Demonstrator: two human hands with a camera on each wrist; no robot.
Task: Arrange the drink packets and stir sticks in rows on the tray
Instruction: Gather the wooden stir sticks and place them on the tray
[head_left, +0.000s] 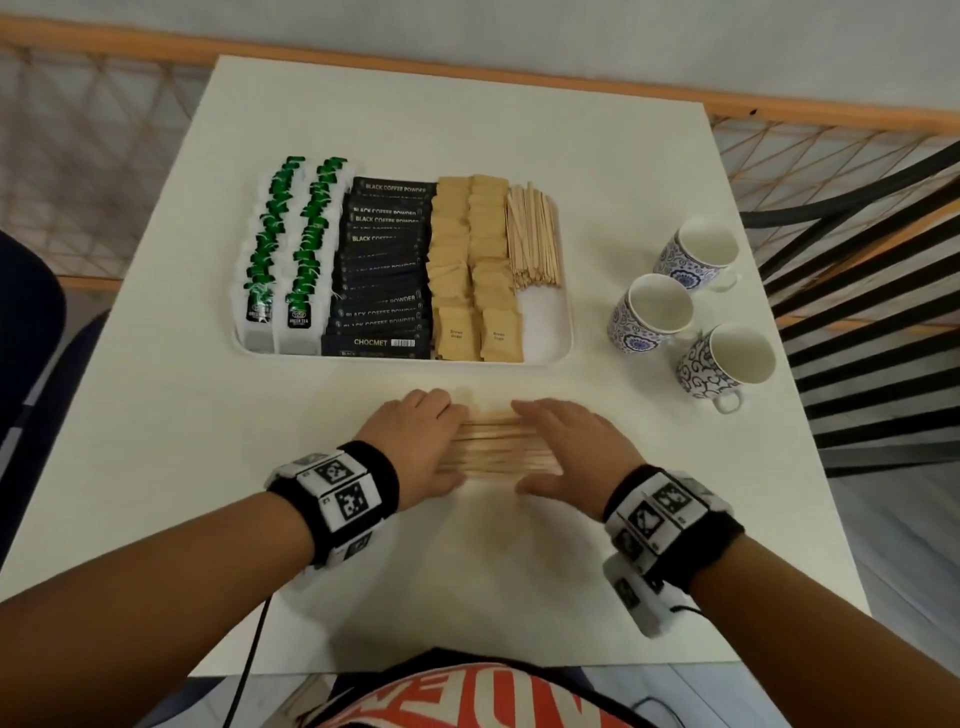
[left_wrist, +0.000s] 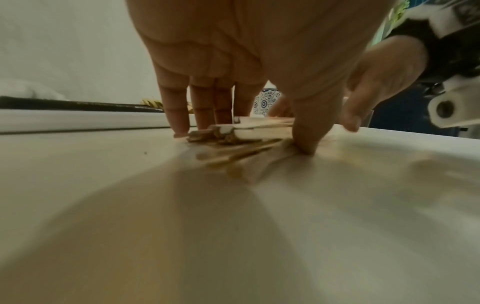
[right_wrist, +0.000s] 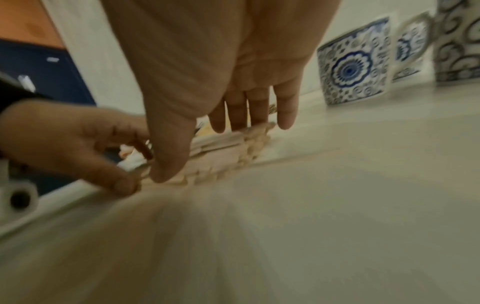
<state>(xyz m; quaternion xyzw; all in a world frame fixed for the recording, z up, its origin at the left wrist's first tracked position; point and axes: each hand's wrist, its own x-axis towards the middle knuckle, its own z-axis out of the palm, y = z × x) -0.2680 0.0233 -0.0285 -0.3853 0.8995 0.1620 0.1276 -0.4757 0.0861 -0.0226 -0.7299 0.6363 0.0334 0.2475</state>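
Note:
A loose bundle of wooden stir sticks (head_left: 493, 447) lies crosswise on the white table in front of the tray (head_left: 551, 354). My left hand (head_left: 415, 441) stands at the bundle's left ends and my right hand (head_left: 563, 441) at its right ends. Both have straight fingers set against the sticks. In the left wrist view the fingers (left_wrist: 179, 115) reach the table beside the stick ends (left_wrist: 228, 134). The right wrist view shows the stick ends (right_wrist: 233, 150) under my straight fingers (right_wrist: 259, 111). The tray holds rows of green tea packets (head_left: 291, 249), black coffee packets (head_left: 382, 270), brown sugar packets (head_left: 472, 270) and stir sticks (head_left: 535, 234).
Three blue-patterned cups (head_left: 652, 312) stand on the table to the right of the tray. A black chair (head_left: 872, 291) is past the table's right edge. An orange rail with netting (head_left: 104, 156) runs behind the table.

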